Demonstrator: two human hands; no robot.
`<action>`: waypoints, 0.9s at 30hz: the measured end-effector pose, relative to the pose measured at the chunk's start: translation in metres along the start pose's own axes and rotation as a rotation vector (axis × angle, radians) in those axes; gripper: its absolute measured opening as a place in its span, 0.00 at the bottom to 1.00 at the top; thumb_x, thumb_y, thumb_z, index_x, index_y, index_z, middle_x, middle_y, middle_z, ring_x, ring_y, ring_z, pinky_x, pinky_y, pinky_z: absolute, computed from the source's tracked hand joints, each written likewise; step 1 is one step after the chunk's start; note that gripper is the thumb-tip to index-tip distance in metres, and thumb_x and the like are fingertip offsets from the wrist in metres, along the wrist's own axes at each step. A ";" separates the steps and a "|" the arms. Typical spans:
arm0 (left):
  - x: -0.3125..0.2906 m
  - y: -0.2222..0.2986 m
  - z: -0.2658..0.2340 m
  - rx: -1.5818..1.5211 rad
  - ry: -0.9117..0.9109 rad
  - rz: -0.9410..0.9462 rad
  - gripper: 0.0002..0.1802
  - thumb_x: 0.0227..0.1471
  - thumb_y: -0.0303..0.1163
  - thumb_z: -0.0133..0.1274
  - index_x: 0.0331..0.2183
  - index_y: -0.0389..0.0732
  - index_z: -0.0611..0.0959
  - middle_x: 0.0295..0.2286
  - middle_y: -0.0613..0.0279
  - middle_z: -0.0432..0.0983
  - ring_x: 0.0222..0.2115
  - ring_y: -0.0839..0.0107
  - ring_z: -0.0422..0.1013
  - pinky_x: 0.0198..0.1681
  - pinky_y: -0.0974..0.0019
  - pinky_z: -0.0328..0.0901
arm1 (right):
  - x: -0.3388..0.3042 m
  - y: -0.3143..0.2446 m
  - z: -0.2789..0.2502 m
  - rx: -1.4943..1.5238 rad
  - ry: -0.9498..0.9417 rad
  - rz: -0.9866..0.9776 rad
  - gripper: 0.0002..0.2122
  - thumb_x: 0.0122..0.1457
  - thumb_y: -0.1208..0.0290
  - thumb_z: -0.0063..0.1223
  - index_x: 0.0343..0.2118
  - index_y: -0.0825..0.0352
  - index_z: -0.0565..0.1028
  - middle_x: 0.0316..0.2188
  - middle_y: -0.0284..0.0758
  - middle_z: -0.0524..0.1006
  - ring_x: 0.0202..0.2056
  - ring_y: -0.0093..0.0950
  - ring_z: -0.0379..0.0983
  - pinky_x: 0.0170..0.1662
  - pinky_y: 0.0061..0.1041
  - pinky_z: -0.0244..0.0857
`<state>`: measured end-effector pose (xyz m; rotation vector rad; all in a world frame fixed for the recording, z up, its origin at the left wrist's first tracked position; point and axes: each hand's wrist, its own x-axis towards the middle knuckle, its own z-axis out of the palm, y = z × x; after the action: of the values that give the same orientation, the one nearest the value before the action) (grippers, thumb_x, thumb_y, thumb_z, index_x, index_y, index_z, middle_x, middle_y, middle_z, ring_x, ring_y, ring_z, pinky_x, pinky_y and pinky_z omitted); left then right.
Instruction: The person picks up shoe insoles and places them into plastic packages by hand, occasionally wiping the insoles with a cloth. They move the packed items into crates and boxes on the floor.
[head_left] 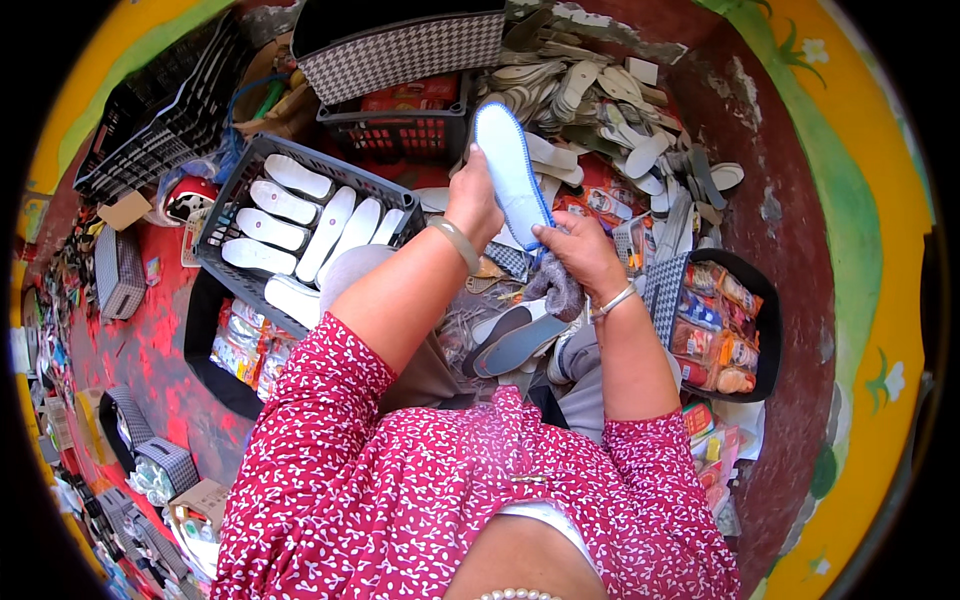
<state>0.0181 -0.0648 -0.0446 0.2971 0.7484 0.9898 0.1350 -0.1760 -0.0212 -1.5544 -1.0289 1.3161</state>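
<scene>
A white insole [508, 170] with a blue stitched edge is held up in front of me, tilted with its broad end away. My left hand [474, 203] is closed around its left side near the middle. The narrow end is pinched in my right hand [582, 250], thumb on top. A dark grey fuzzy cloth [556, 287] hangs just below the right fingers; whether they grip it too is unclear. Below, between my knees, lie loose grey insoles [520, 346]. Left of my arm, a black plastic crate [262, 147] holds several white insoles [328, 232].
A large heap of loose insoles [570, 85] spreads along the far wall. Behind stand a houndstooth-patterned box [400, 60] and a black basket [395, 133]. To the right, a dark bin [768, 330] contains packaged goods [716, 325]. More boxes [122, 275] line the red floor at left.
</scene>
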 end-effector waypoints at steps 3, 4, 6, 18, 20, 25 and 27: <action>-0.006 0.006 0.007 -0.029 -0.220 -0.030 0.23 0.59 0.44 0.34 0.46 0.35 0.68 0.38 0.54 0.71 0.38 0.62 0.69 0.44 0.56 0.64 | -0.001 -0.005 -0.006 0.313 -0.026 0.070 0.12 0.55 0.67 0.52 0.36 0.72 0.74 0.25 0.34 0.76 0.25 0.17 0.70 0.29 0.16 0.64; -0.010 0.008 0.011 -0.052 -0.284 -0.054 0.23 0.59 0.44 0.34 0.47 0.36 0.67 0.39 0.54 0.71 0.39 0.61 0.69 0.45 0.55 0.63 | -0.002 -0.009 -0.008 0.391 -0.047 0.083 0.12 0.55 0.67 0.52 0.36 0.73 0.73 0.26 0.34 0.77 0.25 0.17 0.71 0.29 0.16 0.65; -0.019 0.013 0.016 -0.100 -0.413 -0.101 0.24 0.59 0.44 0.33 0.50 0.37 0.65 0.40 0.54 0.70 0.40 0.61 0.69 0.47 0.55 0.62 | -0.005 -0.019 -0.010 0.547 -0.091 0.109 0.13 0.56 0.68 0.52 0.38 0.73 0.72 0.28 0.35 0.77 0.25 0.19 0.73 0.30 0.17 0.66; -0.018 0.015 0.010 -0.036 -0.607 -0.178 0.41 0.51 0.67 0.27 0.44 0.38 0.68 0.31 0.53 0.72 0.28 0.63 0.71 0.34 0.61 0.69 | -0.004 -0.011 0.004 0.536 -0.160 0.180 0.10 0.55 0.67 0.54 0.32 0.71 0.74 0.23 0.31 0.76 0.21 0.19 0.72 0.25 0.17 0.68; -0.022 0.016 0.012 0.018 -0.618 -0.159 0.40 0.49 0.68 0.31 0.42 0.39 0.69 0.29 0.55 0.72 0.27 0.66 0.71 0.32 0.63 0.69 | -0.005 -0.011 0.003 0.519 -0.166 0.158 0.11 0.55 0.67 0.54 0.33 0.71 0.74 0.25 0.31 0.76 0.24 0.18 0.72 0.28 0.16 0.67; -0.029 0.017 0.014 0.071 -0.584 -0.205 0.36 0.47 0.65 0.42 0.40 0.41 0.70 0.28 0.57 0.72 0.24 0.68 0.69 0.30 0.66 0.68 | -0.007 -0.010 0.002 0.489 -0.143 0.099 0.12 0.54 0.67 0.55 0.35 0.71 0.75 0.30 0.30 0.76 0.31 0.17 0.71 0.36 0.16 0.64; -0.027 0.016 0.015 0.084 -0.549 -0.250 0.32 0.49 0.61 0.43 0.40 0.41 0.70 0.28 0.57 0.72 0.24 0.68 0.68 0.30 0.67 0.67 | -0.006 -0.008 0.004 0.456 -0.111 0.075 0.11 0.55 0.67 0.53 0.36 0.70 0.74 0.28 0.31 0.76 0.28 0.20 0.72 0.32 0.18 0.65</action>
<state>0.0091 -0.0777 -0.0133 0.5100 0.3140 0.5973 0.1295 -0.1792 -0.0124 -1.1934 -0.6762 1.5739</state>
